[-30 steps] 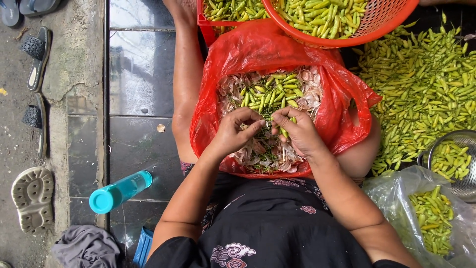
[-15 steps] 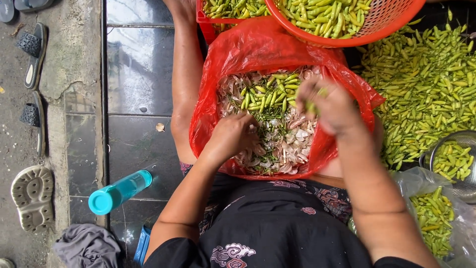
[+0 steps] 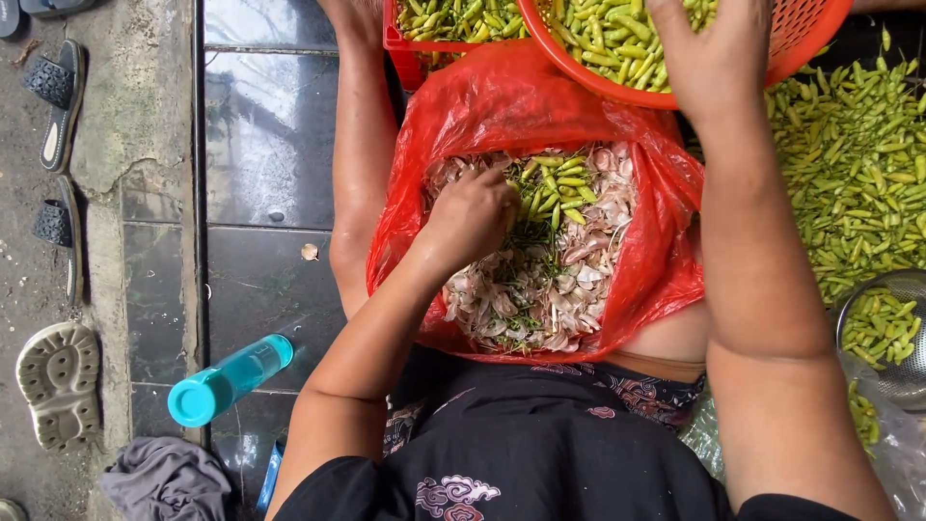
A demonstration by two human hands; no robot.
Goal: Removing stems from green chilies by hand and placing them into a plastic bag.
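The right hand (image 3: 712, 53) runs off the top edge over the orange basket (image 3: 808, 31), so its fingertips can't be seen, and the basket itself is cut off up there too. The left hand (image 3: 470, 218) has its fingers buried in the chilies (image 3: 558, 191) in the red bag (image 3: 502, 106), so no telling if it's got one pinched. The metal bowl (image 3: 883, 333) is clipped by the right edge.

The left hand (image 3: 470, 214) is curled, knuckles up, fingers bent down inside the red bag (image 3: 502, 106), its forearm angling back toward the body. The right hand (image 3: 712, 48) reaches beyond the bag, palm down, arm nearly straight.
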